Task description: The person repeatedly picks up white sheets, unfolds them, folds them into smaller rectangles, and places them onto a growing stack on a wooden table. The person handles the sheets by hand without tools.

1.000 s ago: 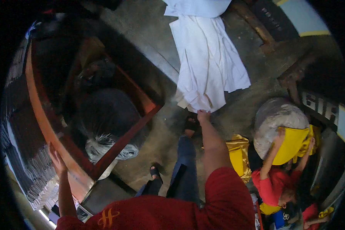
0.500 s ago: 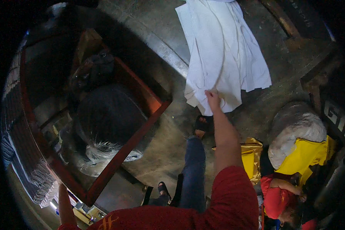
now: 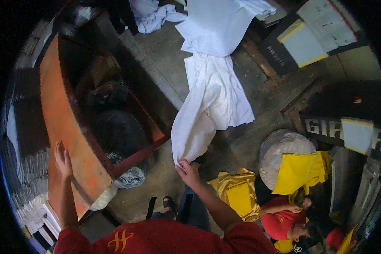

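A corner of long white cloth (image 3: 194, 135) is pinched in my right hand (image 3: 189, 173). The cloth hangs up and away from that hand, its folds spreading over the concrete floor. More white fabric (image 3: 216, 25) overlaps it at the far end. On the left, my left hand (image 3: 64, 161) lies with fingers stretched out against the orange side panel (image 3: 67, 122) of a large wooden bin. Inside the bin are dark bundles (image 3: 118, 127), partly in shadow.
Stacks of folded fabric (image 3: 29, 169) line the left edge. At lower right, a person in red (image 3: 283, 224) sits near yellow cloth (image 3: 298, 169) on a wrapped roll (image 3: 279, 148). Shiny yellow fabric (image 3: 239, 197) lies closer. A dark crate (image 3: 317, 38) stands upper right.
My right hand has drawn the cloth corner nearer and to the left. My left hand has come up along the bin's side. The view has shifted, showing more of the orange panel.
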### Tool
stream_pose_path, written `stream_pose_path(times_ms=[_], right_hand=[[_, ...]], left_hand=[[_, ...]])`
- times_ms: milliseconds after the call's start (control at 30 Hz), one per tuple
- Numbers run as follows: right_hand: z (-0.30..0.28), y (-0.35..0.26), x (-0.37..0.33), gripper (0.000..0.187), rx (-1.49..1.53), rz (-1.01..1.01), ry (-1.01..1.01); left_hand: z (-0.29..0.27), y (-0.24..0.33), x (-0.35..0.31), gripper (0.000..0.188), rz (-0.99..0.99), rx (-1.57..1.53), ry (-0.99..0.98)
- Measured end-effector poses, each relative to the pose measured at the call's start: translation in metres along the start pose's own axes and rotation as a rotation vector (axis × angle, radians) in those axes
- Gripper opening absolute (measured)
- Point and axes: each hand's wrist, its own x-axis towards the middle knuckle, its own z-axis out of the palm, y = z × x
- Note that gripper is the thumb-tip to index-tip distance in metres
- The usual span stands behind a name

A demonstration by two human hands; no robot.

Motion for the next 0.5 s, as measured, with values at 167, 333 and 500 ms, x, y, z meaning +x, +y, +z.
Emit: stream_pose_path(times_ms=[167,333,500], right_hand=[[-0.014,-0.077,-0.078,0.022,-0.265,-0.176,0.112],[0.007,-0.159,-0.175,0.017,0.025,-0.202,0.262],[0.066,-0.238,-0.297,0.014,0.067,-0.354,0.12]], left_hand=[[0.005,0.054,-0.018,0.039,0.194,-0.046,0.248],[0.056,0.186,-0.171,0.022,0.334,-0.302,-0.017],[0.078,0.228,-0.287,0.059,-0.776,-1.535,-1.004]])
